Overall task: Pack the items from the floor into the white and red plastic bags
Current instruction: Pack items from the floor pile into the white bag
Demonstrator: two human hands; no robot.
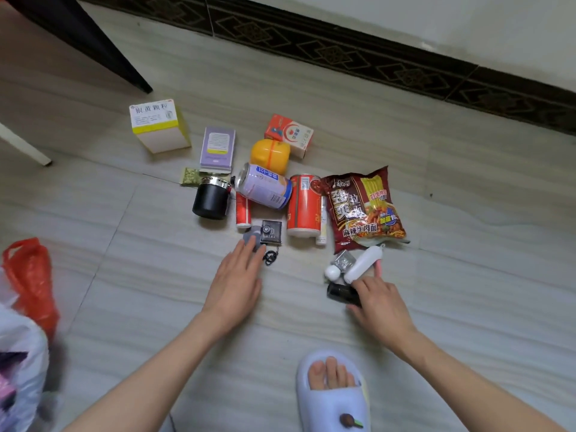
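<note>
In the head view, the person's left hand reaches forward over the floor with its fingers straight and close together; the grip is wide and holds nothing. Its fingertips touch a small grey object that lies against a dark square pouch with a short chain trailing toward the hand. The forearm runs back toward the lower left edge of the view.

The right hand lies palm down with curled fingers on a small black cylinder, its grip narrow around that item. Just ahead of the knuckles a white oblong container lies tilted, with one fingertip showing beside it; a small white cap and a silvery packet sit just beside that.

Farther from the hands, the remaining items lie clustered: an instant noodle packet, a red can on its side, a purple-and-white can tilted over a slim red tube, a black jar, a yellow round container, an orange-and-white carton, a purple box, a small green packet and a yellow-and-white medicine box.

The red plastic bag and the white plastic bag sit at the left edge of the view, well apart from both hands. A foot in a pale blue slipper rests on the floor near the bottom edge, between the two forearms.
</note>
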